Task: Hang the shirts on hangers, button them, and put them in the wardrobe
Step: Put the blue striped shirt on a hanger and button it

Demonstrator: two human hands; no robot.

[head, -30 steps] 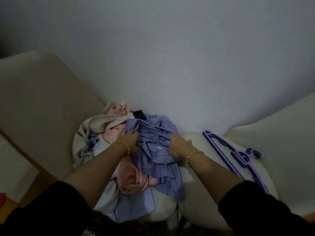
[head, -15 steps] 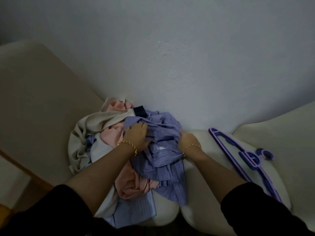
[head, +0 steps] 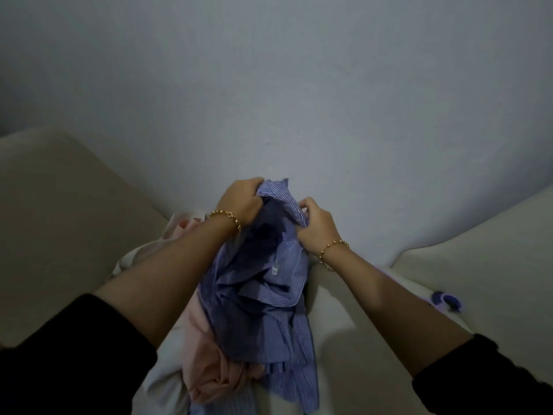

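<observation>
A blue striped shirt [head: 263, 298] hangs bunched in the air above the cream cushion [head: 338, 339]. My left hand [head: 242, 202] grips its top edge and my right hand [head: 314, 226] pinches the cloth just to the right. Below it lies a pink shirt [head: 209, 366], partly under the blue one. A beige garment [head: 131, 259] shows behind my left forearm. Only the hook end of the purple hangers [head: 446, 301] is visible past my right forearm.
A beige sofa back [head: 59, 220] rises at the left and a cream armrest [head: 484, 283] at the right. A bare grey wall [head: 299, 100] stands close behind the pile.
Both hands have closed on the blue striped shirt and raised it off the pile toward the wall. My right forearm now covers most of the purple hangers.
</observation>
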